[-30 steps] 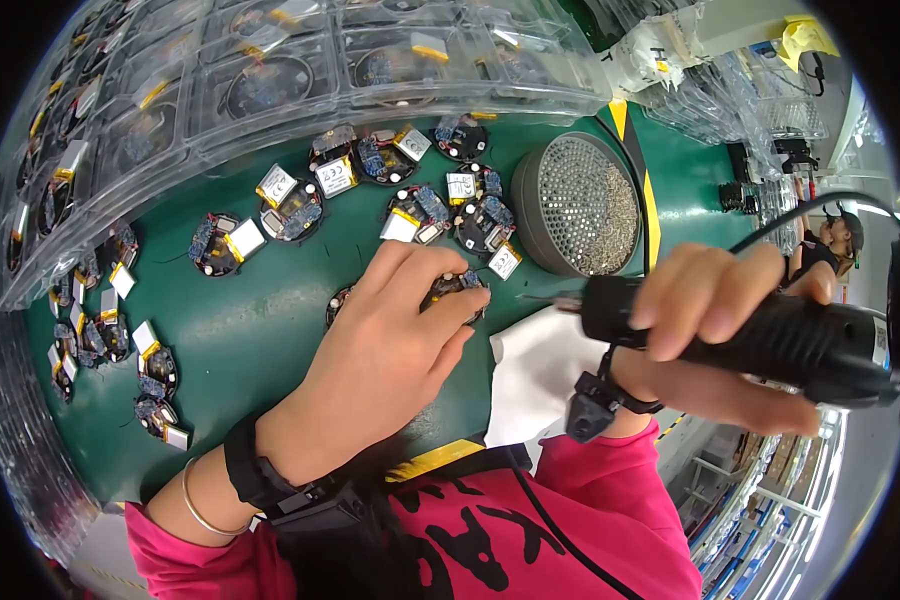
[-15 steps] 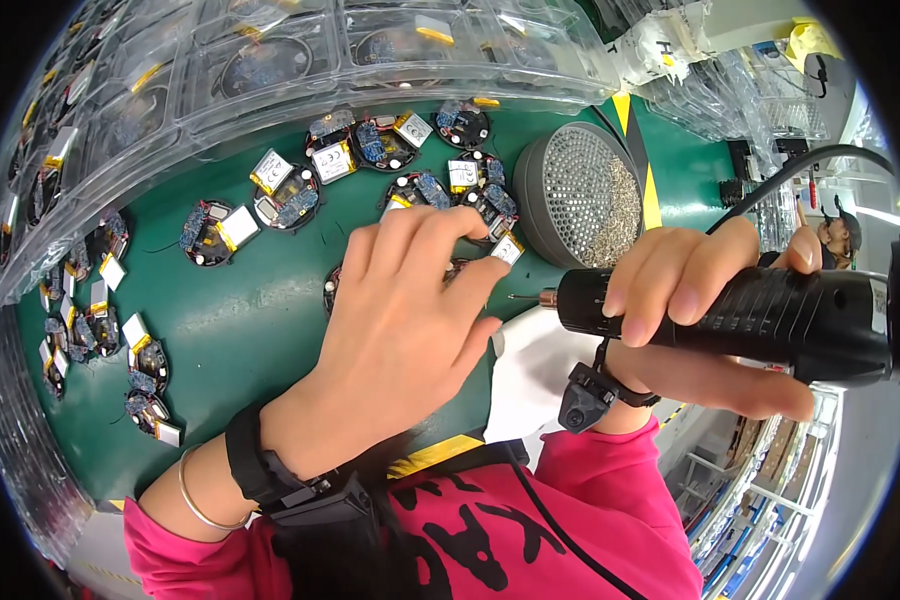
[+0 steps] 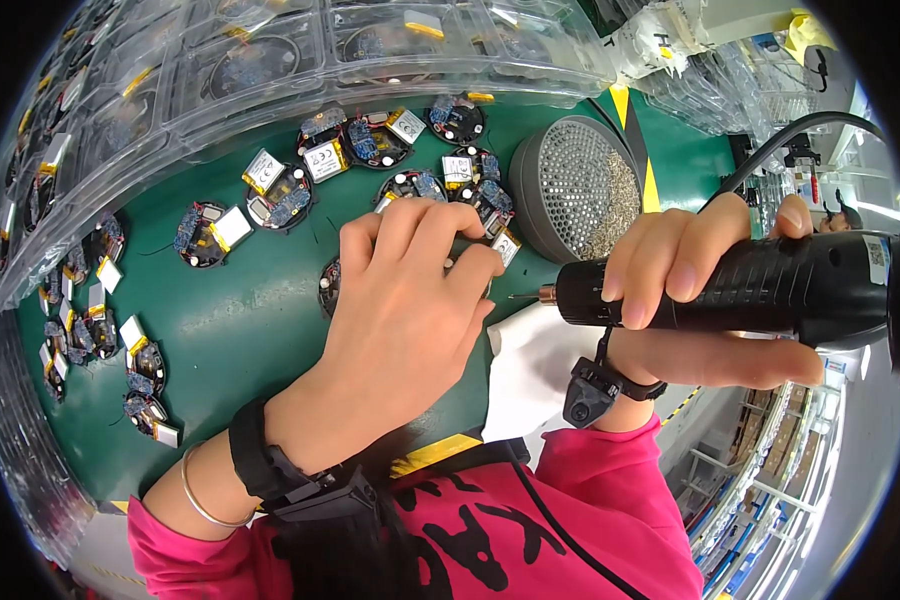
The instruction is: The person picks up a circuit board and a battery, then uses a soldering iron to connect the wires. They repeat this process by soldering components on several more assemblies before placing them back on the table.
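Observation:
My right hand [image 3: 690,260] is wrapped round a black electric screwdriver [image 3: 760,290]. Its thin bit points left, toward my left hand [image 3: 405,280], and touches nothing. My left hand is bent over the middle of the green mat, its fingers curled and their tips partly hidden. Part of a round black housing with a circuit board [image 3: 330,286] shows beside its knuckles, mostly covered by the hand. Just past the fingers lie another round circuit assembly [image 3: 492,206] and a silver battery pack [image 3: 506,246]. What the left fingers grip cannot be made out.
Several round circuit assemblies with batteries [image 3: 280,195] lie along the back and left of the green mat [image 3: 225,325]. A grey round container with a perforated top [image 3: 570,190] holds many small screws. Clear plastic trays [image 3: 300,105] stand behind. A white cloth [image 3: 530,365] lies near my right wrist.
My left thumb and index finger have drawn closer together over the mat. The screwdriver's rear end has risen slightly in my right hand. The view has shifted a little.

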`<action>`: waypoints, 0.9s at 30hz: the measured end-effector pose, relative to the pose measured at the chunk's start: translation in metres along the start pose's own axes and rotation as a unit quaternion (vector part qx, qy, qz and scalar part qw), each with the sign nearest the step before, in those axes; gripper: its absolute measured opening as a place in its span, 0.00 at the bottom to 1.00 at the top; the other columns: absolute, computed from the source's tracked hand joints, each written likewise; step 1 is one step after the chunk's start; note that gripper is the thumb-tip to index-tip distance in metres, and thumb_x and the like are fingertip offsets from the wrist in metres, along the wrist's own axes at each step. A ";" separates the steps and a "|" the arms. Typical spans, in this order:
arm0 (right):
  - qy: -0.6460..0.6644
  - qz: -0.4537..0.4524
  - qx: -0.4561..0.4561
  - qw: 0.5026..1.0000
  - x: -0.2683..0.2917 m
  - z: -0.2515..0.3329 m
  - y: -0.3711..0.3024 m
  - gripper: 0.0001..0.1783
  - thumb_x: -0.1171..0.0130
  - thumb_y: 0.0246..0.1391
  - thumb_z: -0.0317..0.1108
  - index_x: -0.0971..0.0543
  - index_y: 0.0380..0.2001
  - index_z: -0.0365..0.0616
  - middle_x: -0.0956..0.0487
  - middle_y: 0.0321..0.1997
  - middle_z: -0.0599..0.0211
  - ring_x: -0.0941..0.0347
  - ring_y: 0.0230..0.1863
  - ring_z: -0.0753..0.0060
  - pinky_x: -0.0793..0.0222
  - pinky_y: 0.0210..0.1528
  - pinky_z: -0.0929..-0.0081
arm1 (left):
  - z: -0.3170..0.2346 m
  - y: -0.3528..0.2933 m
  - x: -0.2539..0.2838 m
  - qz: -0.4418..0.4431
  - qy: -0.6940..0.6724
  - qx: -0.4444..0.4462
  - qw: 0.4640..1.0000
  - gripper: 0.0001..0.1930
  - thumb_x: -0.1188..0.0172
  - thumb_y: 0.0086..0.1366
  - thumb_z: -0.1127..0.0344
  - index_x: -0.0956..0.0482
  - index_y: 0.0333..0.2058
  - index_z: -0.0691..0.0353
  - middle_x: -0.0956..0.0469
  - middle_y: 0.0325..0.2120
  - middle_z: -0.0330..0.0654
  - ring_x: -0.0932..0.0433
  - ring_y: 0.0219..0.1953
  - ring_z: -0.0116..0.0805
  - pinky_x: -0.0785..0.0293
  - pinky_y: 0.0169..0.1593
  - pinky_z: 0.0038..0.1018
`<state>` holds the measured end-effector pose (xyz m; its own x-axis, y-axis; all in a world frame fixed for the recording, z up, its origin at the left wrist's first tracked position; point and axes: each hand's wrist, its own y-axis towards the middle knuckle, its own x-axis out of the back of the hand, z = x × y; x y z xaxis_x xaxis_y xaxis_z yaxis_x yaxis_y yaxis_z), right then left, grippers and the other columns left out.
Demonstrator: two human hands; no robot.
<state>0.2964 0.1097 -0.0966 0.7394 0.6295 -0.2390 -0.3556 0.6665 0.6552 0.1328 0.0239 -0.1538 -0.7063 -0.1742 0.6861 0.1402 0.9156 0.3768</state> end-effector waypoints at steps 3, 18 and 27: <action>-0.001 -0.024 -0.006 1.000 -0.002 0.000 -0.002 0.48 0.48 0.49 0.77 0.39 0.56 0.47 0.30 0.23 0.66 0.33 0.10 0.73 0.32 0.13 0.73 | 0.002 0.000 -0.002 -0.016 -0.027 -0.004 1.000 0.11 0.32 0.50 0.72 0.20 0.34 0.58 0.26 0.41 0.35 0.31 0.49 0.39 0.41 0.52 0.40; -0.035 0.049 -0.021 0.998 0.005 -0.009 -0.006 0.52 0.50 0.47 0.80 0.41 0.60 0.49 0.30 0.25 0.65 0.33 0.12 0.68 0.31 0.16 0.68 | 0.013 0.002 0.005 -0.049 -0.084 0.007 0.995 0.04 0.32 0.50 0.72 0.18 0.24 0.57 0.20 0.32 0.28 0.27 0.43 0.33 0.44 0.48 0.37; -0.056 0.020 -0.046 0.997 -0.002 -0.010 -0.010 0.54 0.50 0.46 0.81 0.43 0.61 0.49 0.30 0.26 0.64 0.31 0.15 0.67 0.30 0.18 0.68 | 0.012 0.004 0.004 -0.062 -0.039 -0.011 0.997 0.05 0.30 0.50 0.69 0.15 0.28 0.53 0.20 0.33 0.28 0.27 0.43 0.33 0.46 0.51 0.35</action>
<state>0.2931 0.1058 -0.1097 0.7809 0.6112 -0.1291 -0.4335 0.6791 0.5924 0.1219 0.0311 -0.1574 -0.7705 -0.2558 0.5839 0.0638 0.8804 0.4699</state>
